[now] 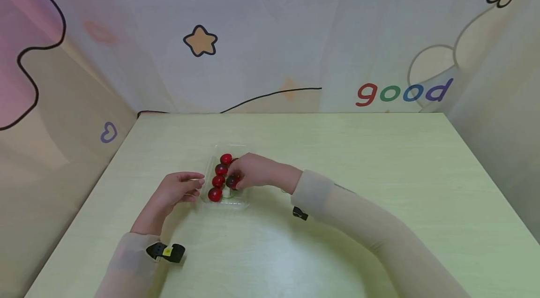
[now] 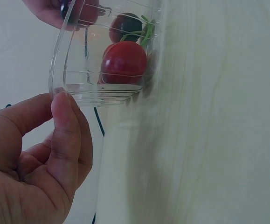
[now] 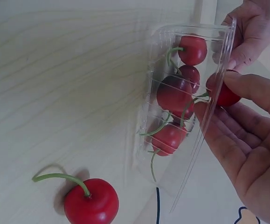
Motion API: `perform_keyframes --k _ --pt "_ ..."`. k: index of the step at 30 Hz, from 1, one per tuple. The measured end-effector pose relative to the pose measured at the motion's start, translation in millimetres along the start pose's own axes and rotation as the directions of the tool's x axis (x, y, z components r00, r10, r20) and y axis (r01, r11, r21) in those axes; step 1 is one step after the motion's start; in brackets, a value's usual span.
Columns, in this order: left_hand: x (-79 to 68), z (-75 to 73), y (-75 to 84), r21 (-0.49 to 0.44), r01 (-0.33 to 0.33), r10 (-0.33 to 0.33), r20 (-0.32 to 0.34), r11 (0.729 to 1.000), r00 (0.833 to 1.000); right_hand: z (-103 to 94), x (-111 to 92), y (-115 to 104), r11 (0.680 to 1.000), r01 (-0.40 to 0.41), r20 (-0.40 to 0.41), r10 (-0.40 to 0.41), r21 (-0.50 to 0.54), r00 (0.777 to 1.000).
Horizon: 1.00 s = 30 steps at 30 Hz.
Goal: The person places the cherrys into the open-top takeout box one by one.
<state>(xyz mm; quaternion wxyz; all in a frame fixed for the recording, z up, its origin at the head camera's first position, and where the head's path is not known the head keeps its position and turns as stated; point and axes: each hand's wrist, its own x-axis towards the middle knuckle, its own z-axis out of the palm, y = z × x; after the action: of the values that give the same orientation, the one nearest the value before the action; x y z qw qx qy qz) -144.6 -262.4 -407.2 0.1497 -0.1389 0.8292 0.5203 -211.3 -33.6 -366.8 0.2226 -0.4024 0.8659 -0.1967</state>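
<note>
A clear plastic box (image 1: 236,205) on the table holds several red cherries (image 1: 215,194) with green stems, some shaded almost black. At its left side, my left hand (image 1: 179,189) pinches the rim between thumb and finger, as the left wrist view shows. My right hand (image 1: 257,170) reaches over the box from the right. Between its thumb and fingertips it grips a dark red cherry (image 3: 229,95), close over the others at the open top. The right palm and forearm hide part of the box in the head view.
Another cherry (image 3: 92,203) lies loose on the table outside the box, its stem pointing away, seen only in the right wrist view. A pale wood-grain table (image 1: 379,185) spreads around the box. Printed cloth (image 1: 270,31) hangs behind it and at the sides.
</note>
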Motion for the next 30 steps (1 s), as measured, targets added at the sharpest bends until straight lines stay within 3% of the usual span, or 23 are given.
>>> perform_keyframes --k 13,30 --pt "0.5 -0.9 -0.5 0.0 -0.012 0.012 0.009 1.0 1.0 11.2 13.0 -4.8 0.981 -0.014 0.094 0.033 -0.194 0.995" --pt "0.5 -1.1 0.3 0.0 -0.009 0.009 0.005 1.0 1.0 19.6 17.3 -12.1 0.968 -0.109 -0.004 0.111 -0.225 0.994"
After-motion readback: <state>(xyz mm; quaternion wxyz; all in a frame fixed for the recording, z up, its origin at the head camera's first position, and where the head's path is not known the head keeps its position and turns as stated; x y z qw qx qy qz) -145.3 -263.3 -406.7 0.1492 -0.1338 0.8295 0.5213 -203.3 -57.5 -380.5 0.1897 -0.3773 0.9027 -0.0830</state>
